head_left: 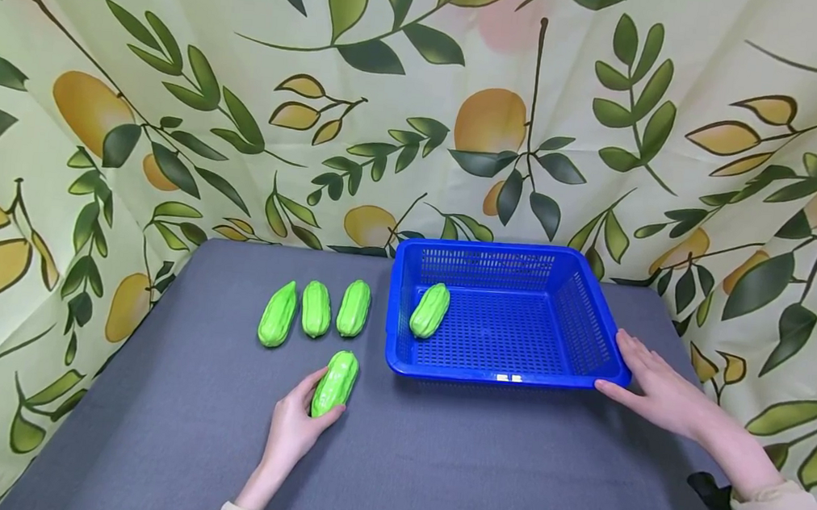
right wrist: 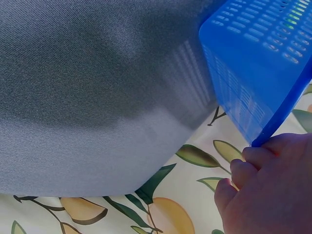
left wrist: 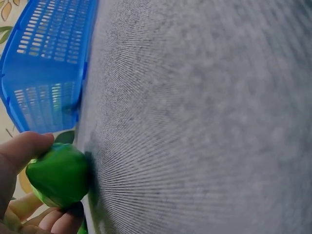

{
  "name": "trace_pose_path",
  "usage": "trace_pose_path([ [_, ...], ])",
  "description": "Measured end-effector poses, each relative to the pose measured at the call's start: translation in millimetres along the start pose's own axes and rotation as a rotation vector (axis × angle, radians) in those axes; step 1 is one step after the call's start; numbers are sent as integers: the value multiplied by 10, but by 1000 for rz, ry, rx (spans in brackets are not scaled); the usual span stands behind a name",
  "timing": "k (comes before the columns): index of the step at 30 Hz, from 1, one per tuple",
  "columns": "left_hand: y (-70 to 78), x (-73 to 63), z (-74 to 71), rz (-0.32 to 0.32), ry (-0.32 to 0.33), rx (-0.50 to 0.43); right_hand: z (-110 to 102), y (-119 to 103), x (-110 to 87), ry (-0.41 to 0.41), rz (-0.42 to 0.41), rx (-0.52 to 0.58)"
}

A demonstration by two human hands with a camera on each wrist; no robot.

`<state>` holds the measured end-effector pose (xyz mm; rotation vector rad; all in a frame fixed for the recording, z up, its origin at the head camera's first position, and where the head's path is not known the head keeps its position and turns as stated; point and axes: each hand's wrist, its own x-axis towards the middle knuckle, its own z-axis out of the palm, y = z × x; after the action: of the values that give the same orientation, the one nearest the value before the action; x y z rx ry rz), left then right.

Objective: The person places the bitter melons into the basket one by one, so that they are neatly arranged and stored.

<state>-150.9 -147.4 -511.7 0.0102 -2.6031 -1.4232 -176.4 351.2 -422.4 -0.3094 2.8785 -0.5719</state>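
My left hand [head_left: 294,426] grips a light green ridged gourd [head_left: 335,385] between thumb and fingers, low over the grey table, to the left of the blue basket's front. In the left wrist view the same gourd [left wrist: 59,174] shows end-on, with the thumb on one side and fingers on the other. A blue plastic basket [head_left: 493,376] stands at the back of the table, one gourd [head_left: 429,310] lying inside at its left end. My right hand [head_left: 662,393] touches the basket's right rim near the front corner, its fingers extended in the head view.
Three more green gourds [head_left: 316,309] lie in a row on the table, left of the basket. The grey tabletop [head_left: 477,472] stretches in front of them. A fruit-and-leaf patterned cloth [head_left: 407,109] hangs behind and along the sides.
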Motion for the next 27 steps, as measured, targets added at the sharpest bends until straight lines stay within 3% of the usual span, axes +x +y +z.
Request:
trace_pose_path([
  [6, 56, 16, -47, -9, 8, -51, -1, 0, -3, 1, -1, 0],
  [15, 227, 145, -233, 3, 61, -120, -8, -18, -1, -3, 6, -4],
  [27, 443, 281, -378, 2, 98, -183, -7, -23, -8, 5, 0, 4],
])
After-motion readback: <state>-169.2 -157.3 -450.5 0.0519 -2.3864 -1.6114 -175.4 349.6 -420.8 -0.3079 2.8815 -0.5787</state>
